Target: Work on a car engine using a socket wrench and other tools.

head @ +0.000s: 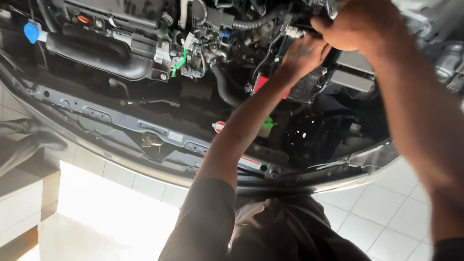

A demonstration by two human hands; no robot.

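Observation:
I lean over an open engine bay. My right hand (355, 26) is at the top right, its fingers curled on a dark part beside a small metal fitting (294, 32) at the end of a corrugated black hose (253, 22). Just below it, my left hand (303, 54) reaches in and rests against black engine parts. Its fingertips are hidden under my right hand, so what it holds does not show. A red-and-black box (261, 83) sits under my left wrist.
A black air duct (96, 55) and a blue cap (32, 31) lie at the top left. A green clip (180, 64) hangs mid-engine. The grey front crossmember (121, 118) runs across below. A round red-and-white cap (218, 126) sits beside my left forearm. White floor tiles (386, 212) show underneath.

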